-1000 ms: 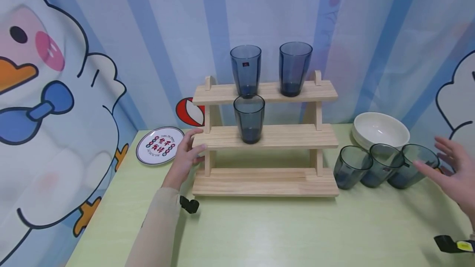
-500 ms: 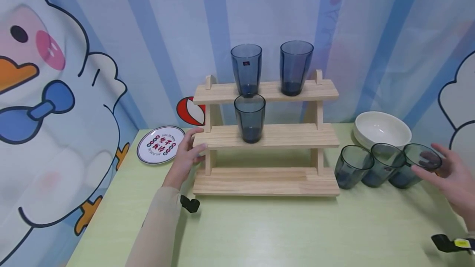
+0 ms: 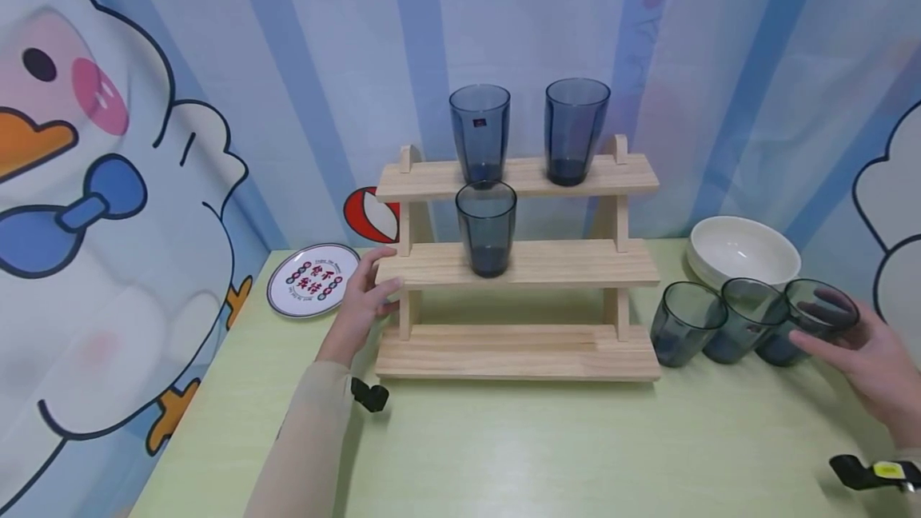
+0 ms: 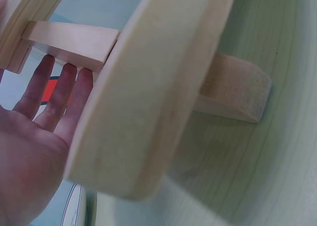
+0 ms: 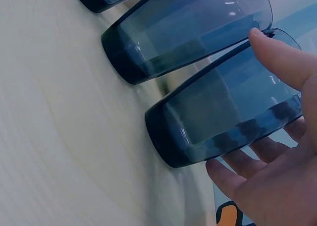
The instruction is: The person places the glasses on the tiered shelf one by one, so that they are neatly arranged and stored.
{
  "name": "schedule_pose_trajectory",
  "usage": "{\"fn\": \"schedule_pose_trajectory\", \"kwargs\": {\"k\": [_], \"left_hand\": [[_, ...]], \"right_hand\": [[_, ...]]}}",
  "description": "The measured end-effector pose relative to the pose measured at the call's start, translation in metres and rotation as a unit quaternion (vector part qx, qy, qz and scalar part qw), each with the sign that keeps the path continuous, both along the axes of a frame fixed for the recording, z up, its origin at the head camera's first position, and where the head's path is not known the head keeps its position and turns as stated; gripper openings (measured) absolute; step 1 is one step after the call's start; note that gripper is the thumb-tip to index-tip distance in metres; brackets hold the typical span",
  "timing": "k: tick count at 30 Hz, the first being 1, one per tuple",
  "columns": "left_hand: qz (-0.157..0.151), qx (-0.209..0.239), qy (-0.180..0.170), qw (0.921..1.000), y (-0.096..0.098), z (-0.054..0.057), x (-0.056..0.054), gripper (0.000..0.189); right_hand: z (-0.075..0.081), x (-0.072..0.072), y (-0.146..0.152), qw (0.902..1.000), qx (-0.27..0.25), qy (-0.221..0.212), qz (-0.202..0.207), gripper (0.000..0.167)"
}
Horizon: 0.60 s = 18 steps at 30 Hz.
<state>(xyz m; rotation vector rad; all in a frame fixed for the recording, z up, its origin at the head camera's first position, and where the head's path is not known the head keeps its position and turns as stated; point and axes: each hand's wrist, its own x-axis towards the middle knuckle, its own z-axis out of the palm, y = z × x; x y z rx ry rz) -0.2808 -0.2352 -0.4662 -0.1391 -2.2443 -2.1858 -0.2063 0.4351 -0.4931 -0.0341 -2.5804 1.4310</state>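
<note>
A three-tier wooden display stand holds two blue-tinted drinking glasses on its top tier and one drinking glass on the middle tier. My left hand grips the stand's left side at the middle tier; in the left wrist view its fingers lie against the wooden upright. On the table to the right, three more glasses stand in a row. My right hand holds the rightmost glass, thumb near its rim and fingers along its far side. That glass's base appears to rest on the table.
A white bowl sits behind the row of glasses, whose left glass is close to the stand's right end. Left of the stand lies a round printed plate. A duck-patterned curtain hangs behind the pale green table.
My right hand has moved left and closed in around the rightmost glass. The left hand keeps its place on the stand.
</note>
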Motion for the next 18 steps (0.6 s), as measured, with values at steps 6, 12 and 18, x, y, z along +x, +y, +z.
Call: {"fn": "schedule_pose_trajectory", "kwargs": {"k": [6, 12, 18], "left_hand": [[-0.003, 0.002, -0.001, 1.0000, 0.002, 0.000, -0.002, 0.054], [-0.004, 0.004, -0.001, 1.0000, 0.004, 0.000, -0.004, 0.054], [-0.008, 0.004, 0.001, 1.0000, 0.005, 0.001, -0.004, 0.052]], "right_hand": [[-0.001, 0.002, 0.002, 0.9990, -0.039, 0.020, -0.007, 0.080], [-0.007, 0.005, 0.006, 0.9968, -0.059, 0.044, -0.031, 0.079], [-0.011, 0.013, 0.010, 0.9907, -0.110, 0.067, -0.045, 0.076]]}}
